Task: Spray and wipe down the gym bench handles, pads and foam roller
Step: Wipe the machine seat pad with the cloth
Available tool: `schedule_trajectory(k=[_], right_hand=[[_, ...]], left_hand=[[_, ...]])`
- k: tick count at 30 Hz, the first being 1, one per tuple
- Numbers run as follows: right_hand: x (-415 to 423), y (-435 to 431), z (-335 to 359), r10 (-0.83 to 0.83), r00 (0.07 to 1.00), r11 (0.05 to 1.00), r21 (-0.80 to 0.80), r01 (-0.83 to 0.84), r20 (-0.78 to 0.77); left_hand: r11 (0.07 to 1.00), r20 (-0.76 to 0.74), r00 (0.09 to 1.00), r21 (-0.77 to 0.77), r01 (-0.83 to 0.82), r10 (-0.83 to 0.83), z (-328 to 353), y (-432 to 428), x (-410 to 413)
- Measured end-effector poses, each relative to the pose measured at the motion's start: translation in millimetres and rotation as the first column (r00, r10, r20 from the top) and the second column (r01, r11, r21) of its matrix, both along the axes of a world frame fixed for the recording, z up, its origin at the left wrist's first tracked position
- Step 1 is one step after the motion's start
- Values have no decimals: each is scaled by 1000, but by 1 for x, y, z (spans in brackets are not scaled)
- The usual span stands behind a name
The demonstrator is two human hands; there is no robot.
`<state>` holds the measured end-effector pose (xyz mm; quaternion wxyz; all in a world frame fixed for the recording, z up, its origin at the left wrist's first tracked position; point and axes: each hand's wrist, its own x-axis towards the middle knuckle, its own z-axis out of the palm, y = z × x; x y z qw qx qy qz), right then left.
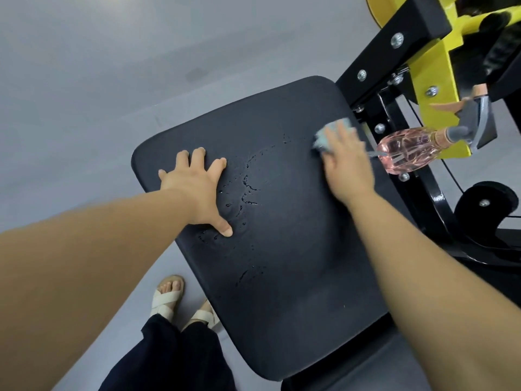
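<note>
Grey floor [84, 108] frames the sprayed pad [296, 244]: left hand [194, 187] splayed flat on it, right hand [346, 165] pressing a cloth [337, 127] flat-fingered at its far corner, mid-wipe, with the droplets [245, 184] probably next.

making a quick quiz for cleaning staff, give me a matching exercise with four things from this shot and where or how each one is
Things:
1 left hand
2 cloth
3 spray bottle
4 droplets

States:
A pink liquid inside, beside the yellow frame
B under the right hand, at the pad's far edge
C spread flat on the pad
D scattered mid-pad

Pairs: 1-C, 2-B, 3-A, 4-D
</note>
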<state>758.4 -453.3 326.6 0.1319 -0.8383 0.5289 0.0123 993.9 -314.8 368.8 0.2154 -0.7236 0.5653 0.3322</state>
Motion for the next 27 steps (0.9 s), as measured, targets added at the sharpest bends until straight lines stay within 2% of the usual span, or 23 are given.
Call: schedule_trajectory(k=[2, 4, 6, 8, 12, 14, 15, 17, 19, 21, 23, 25, 27], right_hand=[[5, -14, 2, -307, 950, 951, -38, 305, -59], [37, -4, 2, -444, 890, 896, -42, 442, -104], [76, 29, -1, -326, 942, 945, -19, 326, -85], [104, 70, -3, -61, 998, 998, 9, 61, 7], [84, 77, -1, 319, 943, 944, 53, -325, 98], [66, 43, -3, 349, 936, 936, 35, -351, 47], [57, 23, -5, 273, 962, 962, 19, -273, 1], [43, -12, -7, -26, 997, 999, -31, 24, -77], [43, -30, -5, -351, 929, 936, -29, 350, -113], [70, -27, -5, -491, 862, 870, -16, 493, -126], [110, -1, -8, -401, 909, 914, 19, 406, -111], [146, 39, -11, -145, 989, 989, 38, 146, -35], [150, 61, -8, 99, 994, 992, 77, -103, 52]], left_hand=[[1000, 0, 1000, -4, -2, 2, 0, 0, 0], [1000, -4, 1000, -7, -12, 12, 0, -1, -1], [1000, -6, 1000, -2, -10, 10, 1, -1, -1], [1000, -2, 1000, -7, -3, 3, 0, 0, -1], [1000, 5, 1000, -14, 4, -4, 2, 0, -1], [1000, -1, 1000, -13, 4, -4, 2, 0, 0], [1000, -9, 1000, -11, 6, -6, 3, 1, 0], [1000, -39, 999, -10, -14, 14, 4, 2, 1], [995, -106, 990, -34, -98, 93, 5, 0, 8], [973, -177, 966, -103, -209, 189, 7, -11, 23], [945, -199, 952, -182, -270, 234, 7, -25, 35], [929, -179, 961, -268, -255, 212, 5, -39, 41], [936, -164, 971, -280, -212, 171, 2, -51, 44]])
